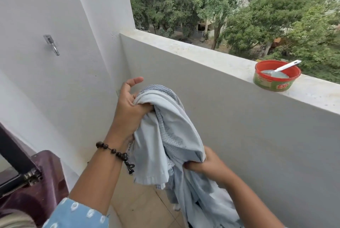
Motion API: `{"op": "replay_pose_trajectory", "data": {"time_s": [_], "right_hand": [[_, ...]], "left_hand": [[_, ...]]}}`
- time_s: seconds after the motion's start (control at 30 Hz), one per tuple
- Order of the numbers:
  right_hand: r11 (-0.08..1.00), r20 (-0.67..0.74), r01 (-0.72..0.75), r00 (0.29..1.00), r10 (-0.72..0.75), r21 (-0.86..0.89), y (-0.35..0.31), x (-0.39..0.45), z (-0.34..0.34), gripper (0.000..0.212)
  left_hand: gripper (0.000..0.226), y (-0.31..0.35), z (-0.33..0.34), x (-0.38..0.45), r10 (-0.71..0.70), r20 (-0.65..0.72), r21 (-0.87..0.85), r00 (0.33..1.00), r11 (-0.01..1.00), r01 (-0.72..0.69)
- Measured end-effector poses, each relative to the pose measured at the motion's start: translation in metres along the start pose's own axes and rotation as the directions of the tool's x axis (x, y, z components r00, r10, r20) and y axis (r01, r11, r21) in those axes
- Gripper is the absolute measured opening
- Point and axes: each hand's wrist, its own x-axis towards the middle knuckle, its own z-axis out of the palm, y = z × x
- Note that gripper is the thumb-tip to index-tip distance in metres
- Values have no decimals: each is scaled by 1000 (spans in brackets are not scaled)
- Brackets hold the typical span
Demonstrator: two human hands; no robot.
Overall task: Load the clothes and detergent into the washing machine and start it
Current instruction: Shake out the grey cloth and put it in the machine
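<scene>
Grey parapet wall [239, 117] runs close on my right, white wall [46, 80] on my left, tiled floor [139, 202] open between. Pale blue cloth [165, 135], partly checked and bunched, hangs in front of me, its length running from upper left to lower right. My left hand [128, 104] grips its top; my right hand [207, 163] clutches it lower. An open detergent tub [276, 75] with a scoop [283, 67] sits on the ledge.

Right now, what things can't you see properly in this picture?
All from the head view:
- Washing machine: only a maroon corner shows; the left edge cuts it off, so drum and buttons are hidden.
- Pale blue clothes: bunched in the left hand and right hand, running past the bottom edge; the garment type is unclear.
- Red tub on the ledge: its label is too small to read fully.
- White scoop: its bowl sits in the powder.
</scene>
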Motion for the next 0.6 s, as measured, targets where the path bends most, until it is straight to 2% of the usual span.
{"op": "replay_pose_trajectory", "data": {"time_s": [0.07,0.13,0.23,0.33,0.4,0.47,0.53,0.6], "right_hand": [[999,-125,55,991,-54,1,-8,-1,-9,13],[988,-266,137,952,-151,-68,-24,-2,-30,16],[931,-461,208,823,-332,-299,-50,-5,-65,17],[860,-551,233,685,-476,-454,-80,-9,-80,19],[810,-578,236,597,-557,-536,-93,-11,-78,22],[758,-568,223,542,-619,-613,-98,-10,-70,21],[750,-539,230,570,-620,-620,-99,-9,-56,20],[795,-502,270,654,-565,-543,-97,-7,-39,15]], "left_hand": [[66,5,-10,1,13,29,19,999,1000,-13],[67,6,-24,1,27,93,79,995,996,-34],[70,5,-39,-3,16,223,226,975,972,-68],[62,1,-38,-8,4,288,312,957,945,-98],[64,1,-34,-6,26,231,267,973,960,-89],[70,2,-28,-2,52,80,110,995,992,-61],[68,5,-21,3,44,-112,-75,993,996,-53],[62,9,-13,10,17,-251,-257,968,963,-84]]}}
